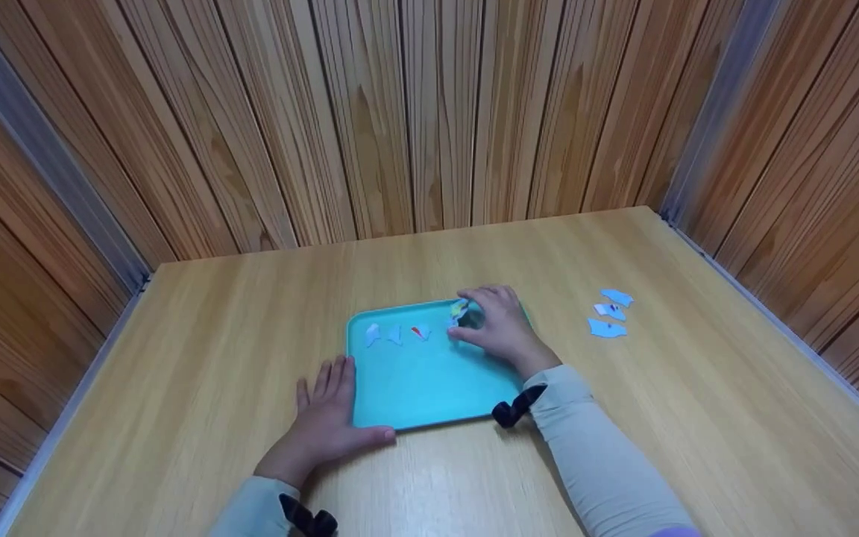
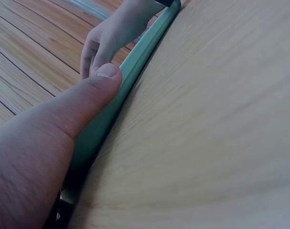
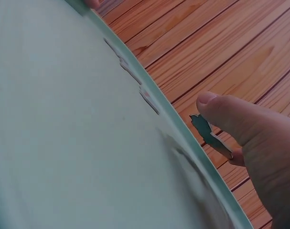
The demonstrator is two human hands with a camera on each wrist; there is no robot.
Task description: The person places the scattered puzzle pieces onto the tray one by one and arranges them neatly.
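Observation:
My right hand (image 1: 502,328) pinches a thin, irregular-edged puzzle piece (image 1: 458,309) between thumb and fingers, raised over the back right part of a turquoise tray (image 1: 429,388). In the right wrist view the held piece (image 3: 210,137) is tilted, clear of the tray's surface. Three more light-blue pieces lie in a row along the tray's back: a left one (image 1: 373,334), a middle one (image 1: 395,335) and one with a red mark (image 1: 420,333). At the tray's front left corner my left hand (image 1: 326,424) rests with straight fingers along the side and its thumb against the front edge.
On the table (image 1: 236,358), right of the tray, lie three pieces one behind another: a far one (image 1: 617,297), a partly white one (image 1: 610,311) and a near one (image 1: 607,328). Wood-panelled walls (image 1: 437,112) stand behind the table and on both sides.

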